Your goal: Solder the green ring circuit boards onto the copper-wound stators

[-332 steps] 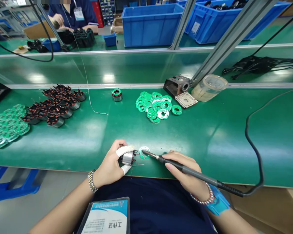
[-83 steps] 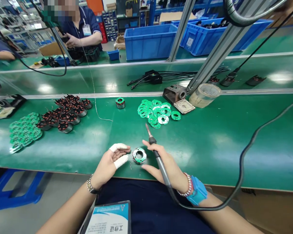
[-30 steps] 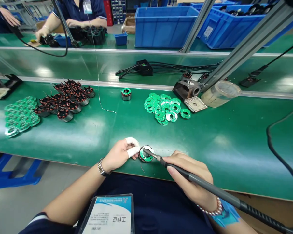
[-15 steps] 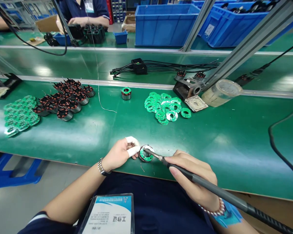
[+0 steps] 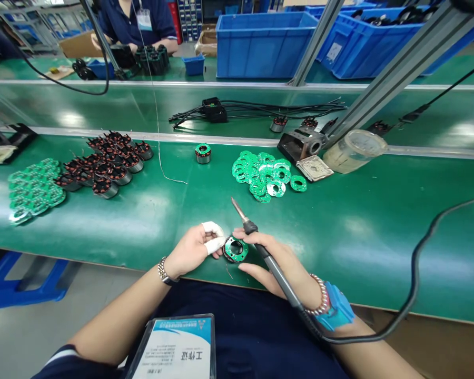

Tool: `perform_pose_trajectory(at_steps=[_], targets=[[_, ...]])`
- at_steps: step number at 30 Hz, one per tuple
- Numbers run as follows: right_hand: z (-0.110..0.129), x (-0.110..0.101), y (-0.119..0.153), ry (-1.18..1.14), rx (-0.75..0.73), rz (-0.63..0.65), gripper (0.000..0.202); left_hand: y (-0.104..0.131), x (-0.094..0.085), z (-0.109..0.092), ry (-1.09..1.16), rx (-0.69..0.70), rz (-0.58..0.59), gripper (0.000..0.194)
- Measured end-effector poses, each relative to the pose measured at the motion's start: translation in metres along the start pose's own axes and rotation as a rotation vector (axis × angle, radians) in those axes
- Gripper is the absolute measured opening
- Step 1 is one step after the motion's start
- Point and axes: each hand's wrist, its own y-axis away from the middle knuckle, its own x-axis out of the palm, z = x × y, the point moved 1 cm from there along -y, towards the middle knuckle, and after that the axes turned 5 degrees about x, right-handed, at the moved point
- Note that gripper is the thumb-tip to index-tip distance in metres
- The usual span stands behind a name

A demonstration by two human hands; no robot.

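Near the table's front edge sits a motor stator [image 5: 229, 258] topped by a ring-shaped green circuit board [image 5: 243, 250]. My left hand [image 5: 195, 248], with white covers on thumb and forefinger, grips the stator's left edge; the exact pinch is partly hidden. In my right hand [image 5: 282, 263] is a soldering iron [image 5: 275, 271], lying across the hand with its bare tip pointing up and left, away from the board. The right thumb and fingertips are spread around the stator's right side; whether they touch it, I cannot tell. Thin wire bits lie in front of the stator.
Loose green ring boards [image 5: 260, 173] lie ahead, beside a metal stand [image 5: 300, 143] and a plastic tub [image 5: 353, 152]. One board-topped stator [image 5: 203, 153] stands mid-table. At left are bare stators [image 5: 106, 166] and stacked boards [image 5: 35, 189]. Solder wire [image 5: 158, 121] hangs down. The iron's cord [image 5: 414, 273] loops at right.
The soldering iron has lifted off the board and swung tip-upward in my right hand. Right fingers have come in to the stator's right side. My left hand has stayed nearly in place.
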Motion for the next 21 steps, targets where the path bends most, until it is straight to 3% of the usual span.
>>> perform_pose_trajectory(at_steps=[15,18,21], targets=[[-0.004,0.006,0.002,0.035,0.043,-0.013,0.035,-0.006,-0.003,-0.005,0.060,-0.170,0.025,0.012],[-0.004,0.008,0.004,0.055,0.053,-0.026,0.035,0.002,-0.012,-0.001,0.022,-0.103,-0.044,0.014],[-0.004,0.009,0.007,0.077,0.046,-0.076,0.037,0.015,-0.020,0.001,-0.258,0.125,-0.065,0.009]])
